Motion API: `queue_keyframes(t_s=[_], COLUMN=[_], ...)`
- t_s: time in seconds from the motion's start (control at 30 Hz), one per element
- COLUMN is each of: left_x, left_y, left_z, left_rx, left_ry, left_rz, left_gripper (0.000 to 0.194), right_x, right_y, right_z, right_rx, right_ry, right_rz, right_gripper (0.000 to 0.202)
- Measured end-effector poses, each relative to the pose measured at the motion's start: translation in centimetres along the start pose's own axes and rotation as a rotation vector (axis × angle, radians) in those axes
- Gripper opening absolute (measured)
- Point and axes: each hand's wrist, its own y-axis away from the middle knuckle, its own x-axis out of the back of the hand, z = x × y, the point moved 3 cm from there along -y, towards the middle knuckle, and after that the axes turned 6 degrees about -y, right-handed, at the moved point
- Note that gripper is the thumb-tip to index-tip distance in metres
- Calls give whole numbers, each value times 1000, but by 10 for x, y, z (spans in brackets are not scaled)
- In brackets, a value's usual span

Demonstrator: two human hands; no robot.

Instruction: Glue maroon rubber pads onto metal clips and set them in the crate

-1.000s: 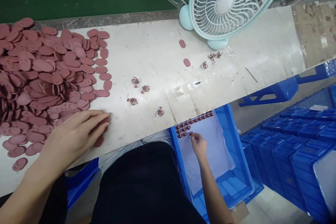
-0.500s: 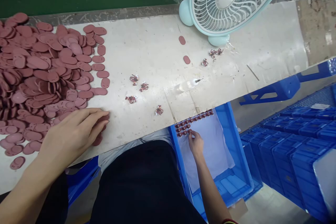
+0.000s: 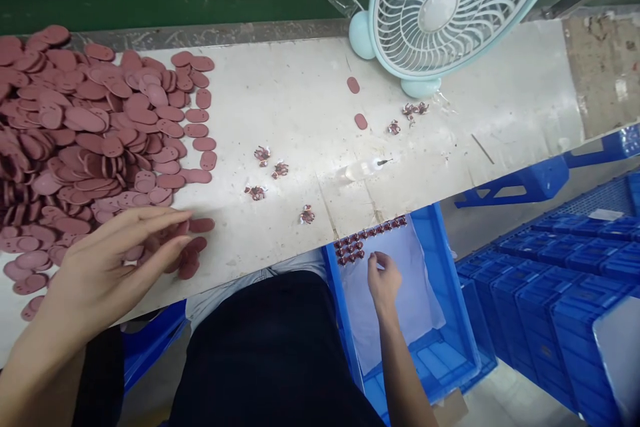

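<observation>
My left hand (image 3: pixel 107 260) is over the near edge of a big pile of flat, oval, dull-red pieces with small holes (image 3: pixel 75 120). Its thumb and fingers are apart, with several ovals under and beside the fingertips; none is visibly gripped. Low on the right, my right hand (image 3: pixel 384 280) hovers over a blue crate (image 3: pixel 457 320) lined with a white sheet (image 3: pixel 400 307). Its thumb and forefinger curve with a gap between them and nothing seen in it. Just left of those fingertips stand rows of small dark-red parts with shiny bits (image 3: pixel 353 250).
Small clusters of similar dark-red parts (image 3: pixel 281 169) and two loose ovals (image 3: pixel 361 121) lie on the white tabletop (image 3: pixel 280 93). A clear bottle with a thin dark tip (image 3: pixel 360 170) lies there too. A light-blue fan (image 3: pixel 440 10) stands behind. Blue crates (image 3: pixel 545 300) are stacked at right.
My left hand has drawn back leftward and its fingers have parted, uncovering ovals at the table's edge. My right hand has let go of a small dark-red part in the row and moved slightly right.
</observation>
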Motion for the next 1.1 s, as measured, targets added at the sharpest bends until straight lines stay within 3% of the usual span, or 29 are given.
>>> queue_keyframes(t_s=[0.1, 0.2, 0.33, 0.4, 0.47, 0.53, 0.63, 0.77, 0.9, 1.03, 1.1], left_x=[-14, -43, -72, -77, -79, -81, -84, -88, -92, -94, -94], left_y=[12, 19, 17, 17, 18, 21, 23, 22, 25, 29, 30], left_z=[-3, 6, 31, 41, 48, 53, 57, 68, 83, 92, 93], left_rx=[267, 437, 478, 458, 425, 402, 398, 388, 308, 226, 212], left_ry=[597, 1125, 1526, 1634, 1719, 1782, 1831, 1843, 1834, 1844, 1842], left_rz=[-95, -239, -347, -357, -368, -373, -328, -210, -121, -75, -64], left_gripper=[18, 20, 21, 21, 22, 24, 24, 25, 25, 26, 26], right_x=[15, 4, -43, -66, -79, -81, -69, -41, -31, -34, -37], right_y=[12, 18, 3, -11, -22, -26, -8, 50, 99, 113, 114], right_z=[-59, -127, -209, -240, -261, -271, -275, -284, -291, -280, -267], right_rx=[19, 24, -92, -288, -498, -584, -492, -83, 243, 462, 455], right_ry=[-265, -573, -1121, -1623, -1954, -2001, -1808, -1316, -1059, -943, -890], right_rz=[45, -131, -620, -975, -1278, -1375, -1204, -844, -544, -354, -384], right_gripper=[34, 37, 63, 54, 40, 30, 32, 29, 29, 30, 34])
